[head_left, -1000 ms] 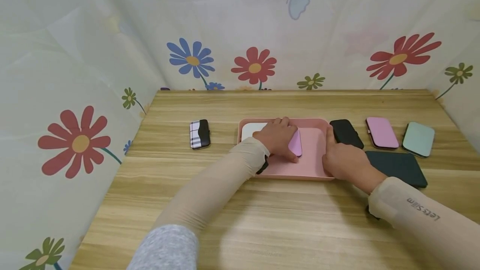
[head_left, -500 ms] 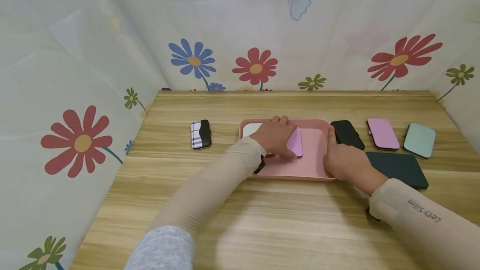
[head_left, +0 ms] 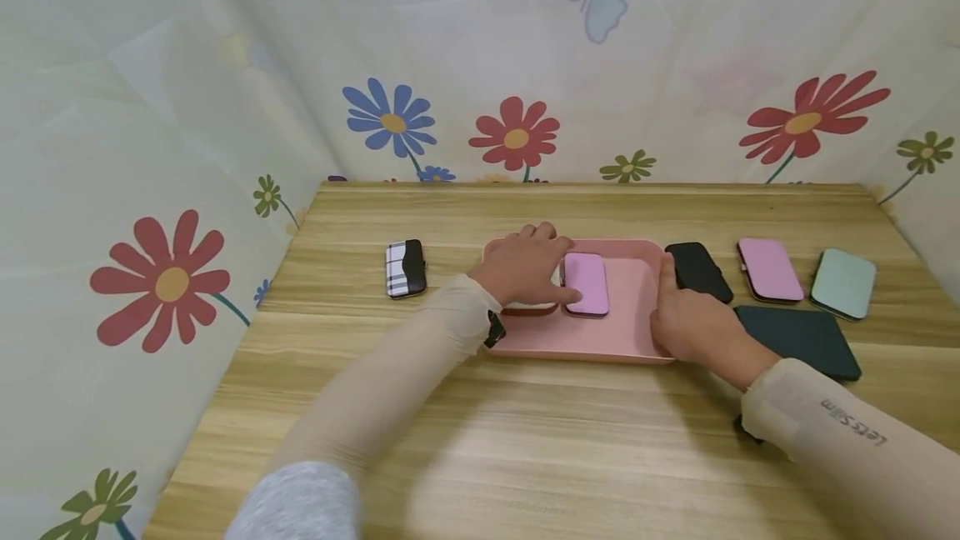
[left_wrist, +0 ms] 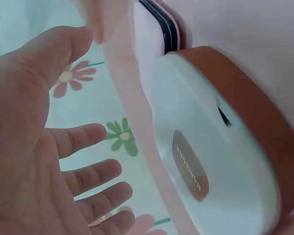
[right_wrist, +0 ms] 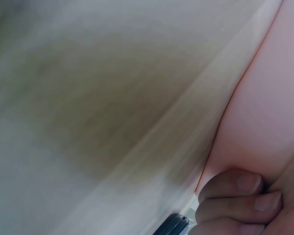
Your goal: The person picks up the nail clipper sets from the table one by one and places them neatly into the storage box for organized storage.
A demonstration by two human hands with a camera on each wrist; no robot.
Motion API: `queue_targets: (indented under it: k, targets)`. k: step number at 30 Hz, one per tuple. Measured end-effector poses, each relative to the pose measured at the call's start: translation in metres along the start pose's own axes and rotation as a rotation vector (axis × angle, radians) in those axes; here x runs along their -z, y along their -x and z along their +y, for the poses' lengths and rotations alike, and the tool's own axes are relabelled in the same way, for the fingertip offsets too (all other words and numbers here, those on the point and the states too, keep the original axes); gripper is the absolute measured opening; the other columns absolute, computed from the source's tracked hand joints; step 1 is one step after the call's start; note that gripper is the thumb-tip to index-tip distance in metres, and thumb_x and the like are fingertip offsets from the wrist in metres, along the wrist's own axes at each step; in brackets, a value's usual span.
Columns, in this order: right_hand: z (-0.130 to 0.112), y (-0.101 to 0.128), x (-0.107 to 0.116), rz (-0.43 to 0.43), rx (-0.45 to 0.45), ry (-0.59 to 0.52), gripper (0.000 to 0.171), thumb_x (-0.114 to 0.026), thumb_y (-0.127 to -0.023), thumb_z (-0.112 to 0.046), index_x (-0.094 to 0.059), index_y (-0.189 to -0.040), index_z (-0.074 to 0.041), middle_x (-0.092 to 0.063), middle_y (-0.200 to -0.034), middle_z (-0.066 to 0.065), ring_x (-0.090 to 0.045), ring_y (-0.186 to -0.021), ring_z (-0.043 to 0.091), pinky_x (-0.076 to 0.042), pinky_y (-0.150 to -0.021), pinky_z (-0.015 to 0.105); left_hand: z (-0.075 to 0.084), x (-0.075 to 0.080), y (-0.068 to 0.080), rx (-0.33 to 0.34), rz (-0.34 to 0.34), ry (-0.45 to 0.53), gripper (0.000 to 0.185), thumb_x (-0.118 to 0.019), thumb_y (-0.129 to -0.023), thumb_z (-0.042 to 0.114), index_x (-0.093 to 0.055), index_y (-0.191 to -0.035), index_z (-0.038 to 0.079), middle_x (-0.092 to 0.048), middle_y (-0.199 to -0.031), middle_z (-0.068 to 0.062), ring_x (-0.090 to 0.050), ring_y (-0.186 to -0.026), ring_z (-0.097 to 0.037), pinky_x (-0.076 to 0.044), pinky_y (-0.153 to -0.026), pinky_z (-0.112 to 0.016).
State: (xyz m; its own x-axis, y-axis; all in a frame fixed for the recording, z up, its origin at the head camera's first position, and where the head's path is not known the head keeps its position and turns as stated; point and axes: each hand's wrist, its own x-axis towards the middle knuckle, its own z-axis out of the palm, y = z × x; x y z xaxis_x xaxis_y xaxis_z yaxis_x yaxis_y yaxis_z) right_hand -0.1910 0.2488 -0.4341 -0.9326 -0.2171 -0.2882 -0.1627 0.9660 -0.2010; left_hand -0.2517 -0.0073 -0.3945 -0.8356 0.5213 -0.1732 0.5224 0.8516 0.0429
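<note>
A pink tray (head_left: pixel 615 340) lies mid-table. In it a lilac case (head_left: pixel 586 282) lies flat, right of a white case with a brown edge (left_wrist: pixel 206 161). In the head view my left hand (head_left: pixel 525 269) covers most of the white case, its thumb touching the lilac case's near left side. The left wrist view shows that left hand (left_wrist: pixel 54 161) with fingers spread and nothing in it, the lilac case (left_wrist: pixel 152 44) just beyond. My right hand (head_left: pixel 686 319) grips the tray's right rim: one digit lies along the rim, and curled fingers (right_wrist: pixel 235 193) press the tray's (right_wrist: pixel 264 98) outer wall.
A plaid-and-black case (head_left: pixel 405 267) lies left of the tray. To the right lie a black case (head_left: pixel 697 271), a pink case (head_left: pixel 768 268), a mint case (head_left: pixel 842 282) and a larger dark green case (head_left: pixel 798 340). Floral cloth walls enclose the wooden table (head_left: pixel 525 457) on three sides.
The lilac case, held tilted in my left hand before, now lies flat in the tray. My left hand has let go and shifted left over the white case. The right hand has stayed put.
</note>
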Motion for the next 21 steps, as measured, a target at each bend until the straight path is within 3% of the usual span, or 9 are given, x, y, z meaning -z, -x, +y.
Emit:
queue_targets:
  k: [8,21]
  targets:
    - [0.001,-0.002,-0.001,-0.006,-0.008,-0.027,0.085,-0.036,-0.099,-0.021,0.026,-0.15,0.008,-0.051,-0.053,0.003,-0.041,-0.042,0.016,-0.027,-0.042,0.03,-0.024,-0.002,0.016,-0.018,0.041,0.026,0.085,-0.058,-0.085,0.073,-0.041,-0.152,0.024,-0.039,-0.152,-0.006,-0.04,-0.136,-0.026,-0.038,-0.112,-0.043]
    - [0.0,-0.002,-0.001,-0.027,-0.024,-0.059,0.085,-0.035,-0.099,-0.021,0.028,-0.149,0.006,-0.051,-0.055,0.004,-0.043,-0.043,0.017,-0.03,-0.042,0.03,-0.077,-0.003,0.047,0.064,0.088,0.212,0.085,-0.061,-0.086,0.068,-0.044,-0.152,0.018,-0.037,-0.155,-0.009,-0.034,-0.143,-0.031,-0.034,-0.115,-0.05]
